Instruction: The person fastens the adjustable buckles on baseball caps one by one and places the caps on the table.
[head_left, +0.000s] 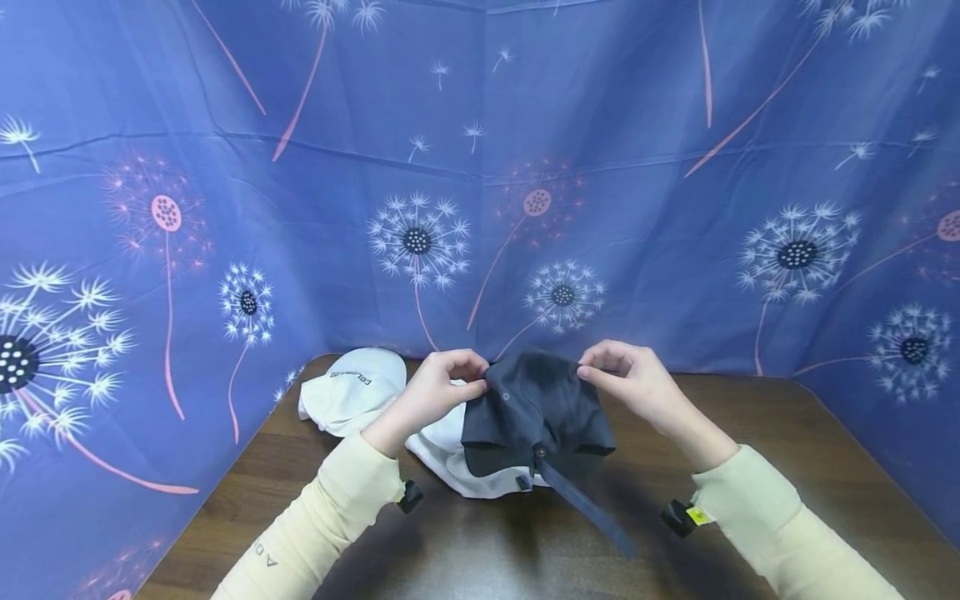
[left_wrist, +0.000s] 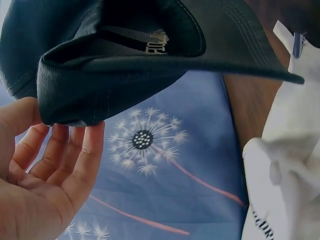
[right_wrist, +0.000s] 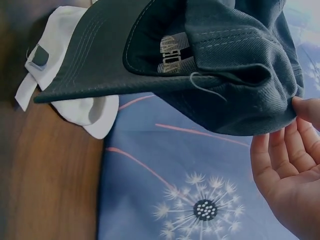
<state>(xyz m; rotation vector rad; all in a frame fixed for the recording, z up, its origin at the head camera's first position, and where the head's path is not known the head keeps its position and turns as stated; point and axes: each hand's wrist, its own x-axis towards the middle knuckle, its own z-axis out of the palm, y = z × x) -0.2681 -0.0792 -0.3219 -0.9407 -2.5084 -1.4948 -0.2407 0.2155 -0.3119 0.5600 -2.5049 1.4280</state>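
A dark cap [head_left: 525,408] is held up above the table between both hands, its back strap hanging down toward the front. The left hand [head_left: 438,387] pinches its left side, and the right hand [head_left: 633,383] pinches its right side. In the left wrist view, thumb and fingers of the left hand [left_wrist: 55,170] grip the folded edge of the dark cap [left_wrist: 115,95]. From the right wrist view, the right hand [right_wrist: 292,160] grips the crown of the dark cap [right_wrist: 235,105], with its brim and inner label visible. A white cap [head_left: 457,450] lies partly hidden behind it.
Another white cap [head_left: 360,387] with dark lettering lies at the back left of the brown wooden table [head_left: 757,467]. A blue cloth [head_left: 637,208] with dandelion prints hangs behind the table and along its sides.
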